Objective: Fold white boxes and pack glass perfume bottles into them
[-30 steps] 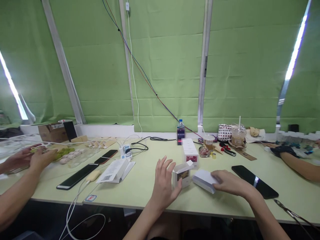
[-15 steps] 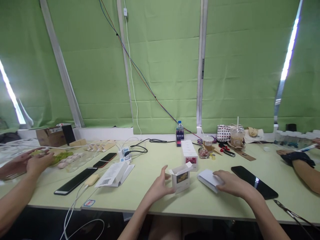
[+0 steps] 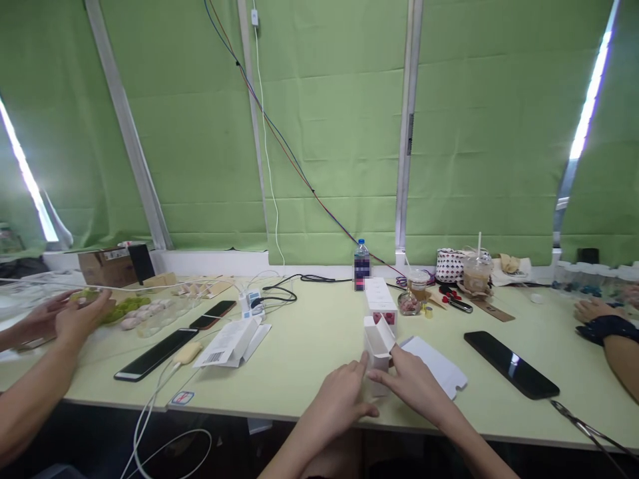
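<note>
A small white paper box [image 3: 378, 340] stands upright near the table's front edge, its top flaps raised. My left hand [image 3: 339, 394] is against its left side, fingertips on the cardboard and thumb lower down. From the other side my right hand [image 3: 412, 380] grips it, the thumb across the front and fingers at the right face. A flat folded white carton [image 3: 439, 364] lies on the table just beyond my right hand. Behind the box is a row of white boxes [image 3: 380, 297] with a pink picture on the front end.
Right of me lie a black tablet [image 3: 512, 364] and metal tongs [image 3: 582, 422]. To the left are unfolded white cartons [image 3: 232, 342], phones [image 3: 157, 354] and a cable [image 3: 144, 412]. A bottle [image 3: 361, 266] and cup [image 3: 476, 271] stand behind. Other people's hands [image 3: 84, 316] work at both sides.
My right hand has let go of the flat carton and moved left onto the small box. The box has turned, and my left hand has shifted right, against it.
</note>
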The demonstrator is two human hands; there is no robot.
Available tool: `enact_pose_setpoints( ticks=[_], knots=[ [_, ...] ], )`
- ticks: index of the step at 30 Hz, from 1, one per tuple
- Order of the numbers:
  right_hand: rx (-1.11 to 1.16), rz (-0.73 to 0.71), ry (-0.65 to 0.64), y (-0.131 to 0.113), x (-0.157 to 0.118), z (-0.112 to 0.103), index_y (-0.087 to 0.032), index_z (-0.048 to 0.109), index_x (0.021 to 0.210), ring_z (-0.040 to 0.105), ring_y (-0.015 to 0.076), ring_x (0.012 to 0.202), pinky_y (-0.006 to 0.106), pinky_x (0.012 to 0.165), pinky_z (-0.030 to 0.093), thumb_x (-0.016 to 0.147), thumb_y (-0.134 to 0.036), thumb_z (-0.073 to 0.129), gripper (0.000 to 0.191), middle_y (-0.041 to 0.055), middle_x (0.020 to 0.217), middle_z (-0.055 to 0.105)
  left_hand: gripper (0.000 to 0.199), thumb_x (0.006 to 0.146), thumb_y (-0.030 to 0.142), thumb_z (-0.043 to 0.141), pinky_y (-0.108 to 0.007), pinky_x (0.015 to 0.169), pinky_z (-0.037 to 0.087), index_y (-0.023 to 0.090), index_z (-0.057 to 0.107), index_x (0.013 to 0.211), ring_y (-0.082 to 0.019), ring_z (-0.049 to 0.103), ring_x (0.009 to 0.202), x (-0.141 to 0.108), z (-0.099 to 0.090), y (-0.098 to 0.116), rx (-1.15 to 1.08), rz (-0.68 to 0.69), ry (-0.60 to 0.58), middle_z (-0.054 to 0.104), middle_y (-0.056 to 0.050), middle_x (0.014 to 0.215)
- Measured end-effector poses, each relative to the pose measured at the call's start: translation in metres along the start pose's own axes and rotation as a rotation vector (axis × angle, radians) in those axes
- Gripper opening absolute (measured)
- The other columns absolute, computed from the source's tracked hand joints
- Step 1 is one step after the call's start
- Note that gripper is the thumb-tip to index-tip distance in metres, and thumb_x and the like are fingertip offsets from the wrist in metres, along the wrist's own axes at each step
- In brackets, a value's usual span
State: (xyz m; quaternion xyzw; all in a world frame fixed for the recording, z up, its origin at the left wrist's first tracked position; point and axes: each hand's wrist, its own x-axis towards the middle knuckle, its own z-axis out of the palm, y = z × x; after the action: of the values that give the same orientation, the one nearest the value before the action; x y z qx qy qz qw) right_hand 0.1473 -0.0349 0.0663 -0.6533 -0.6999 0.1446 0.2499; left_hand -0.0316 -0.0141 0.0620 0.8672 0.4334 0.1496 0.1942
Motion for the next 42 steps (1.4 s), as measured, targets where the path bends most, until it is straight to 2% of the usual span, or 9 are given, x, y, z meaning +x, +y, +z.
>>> enact_pose_setpoints(
  ticks=[5,9,14,19,24,27,32,36,42],
  knots=[
    [0.229,-0.068,0.062,0.017,0.016,0.003,-0.018,0.055,0.111,0.065,0.0265,0.088,0.031,0.073,0.046,0.080,-0.031,0.054,0.033,0.0085,0.098,0.070,0.062,0.073,0.026,0.067,-0.042,0.093,0.043,0.023,0.045,0.130,-0.030,0.056,0.110,0.007,0.002,-0.011,-0.089,0.058,0.193,0.060,-0.010,0.120],
    [0.660,-0.216,-0.117,0.029,0.022,0.003,-0.017,0.055,0.113,0.065,0.0254,0.097,0.035,0.085,0.049,0.078,-0.030,0.060,0.037,0.0092,0.112,0.067,0.067,0.072,0.017,0.064,-0.044,0.098,0.040,0.023,0.035,0.132,-0.029,0.049,0.120,0.016,0.004,-0.024,-0.187,0.073,0.488,0.050,-0.011,0.131],
    [0.903,-0.262,-0.264,0.029,0.022,0.004,-0.018,0.054,0.120,0.059,0.0285,0.110,0.043,0.096,0.045,0.077,-0.042,0.066,0.051,0.0104,0.121,0.064,0.086,0.069,0.006,0.058,-0.040,0.094,0.044,0.027,0.017,0.142,-0.026,0.057,0.109,0.021,0.006,-0.028,-0.394,0.020,0.363,0.059,-0.008,0.119],
    [0.644,-0.254,-0.224,0.032,0.021,-0.011,-0.021,0.045,0.132,0.052,0.0288,0.118,0.041,0.096,0.044,0.080,-0.041,0.060,0.058,0.0100,0.130,0.057,0.084,0.071,0.005,0.053,-0.033,0.083,0.049,0.029,0.018,0.143,-0.020,0.063,0.088,0.023,0.006,-0.031,-0.502,0.002,0.335,0.063,-0.002,0.097],
    [-0.129,0.057,0.040,0.059,0.023,-0.029,-0.026,0.016,0.148,0.043,0.0361,0.126,0.049,0.096,0.038,0.075,-0.038,0.062,0.087,0.0136,0.139,0.045,0.086,0.070,0.010,0.058,-0.034,0.079,0.049,0.029,0.016,0.143,-0.021,0.064,0.081,0.024,0.000,-0.036,-0.456,-0.107,0.352,0.062,-0.002,0.091],
    [-0.395,0.249,-0.084,0.076,0.025,-0.029,-0.029,0.005,0.150,0.048,0.0427,0.118,0.058,0.084,0.040,0.072,-0.044,0.063,0.099,0.0185,0.132,0.049,0.090,0.070,0.011,0.060,-0.034,0.083,0.048,0.027,0.012,0.145,-0.023,0.064,0.086,0.025,-0.003,-0.036,-0.423,-0.114,0.355,0.063,-0.002,0.090],
    [-0.352,0.258,-0.292,0.087,0.027,-0.022,-0.028,0.007,0.150,0.053,0.0395,0.112,0.049,0.082,0.043,0.068,-0.047,0.065,0.102,0.0195,0.127,0.051,0.107,0.068,0.012,0.067,-0.040,0.096,0.041,0.028,-0.003,0.147,-0.027,0.058,0.110,0.024,-0.004,-0.036,-0.378,-0.062,0.365,0.061,-0.008,0.115],
    [-0.299,0.203,-0.309,0.090,0.029,-0.025,-0.026,0.016,0.149,0.052,0.0360,0.116,0.043,0.086,0.042,0.071,-0.053,0.061,0.094,0.0175,0.128,0.052,0.103,0.073,0.029,0.072,-0.052,0.106,0.031,0.029,0.000,0.147,-0.034,0.032,0.135,0.019,-0.005,-0.033,-0.129,0.092,0.601,0.031,-0.014,0.148],
    [-0.257,0.194,-0.318,0.108,0.028,-0.044,-0.019,0.023,0.148,0.051,0.0327,0.118,0.041,0.093,0.039,0.082,-0.050,0.050,0.078,0.0174,0.131,0.052,0.067,0.085,0.021,0.058,-0.055,0.104,0.037,0.021,0.021,0.141,-0.031,0.038,0.131,0.008,-0.007,-0.014,0.238,0.467,0.900,0.047,-0.017,0.131]
  ],
)
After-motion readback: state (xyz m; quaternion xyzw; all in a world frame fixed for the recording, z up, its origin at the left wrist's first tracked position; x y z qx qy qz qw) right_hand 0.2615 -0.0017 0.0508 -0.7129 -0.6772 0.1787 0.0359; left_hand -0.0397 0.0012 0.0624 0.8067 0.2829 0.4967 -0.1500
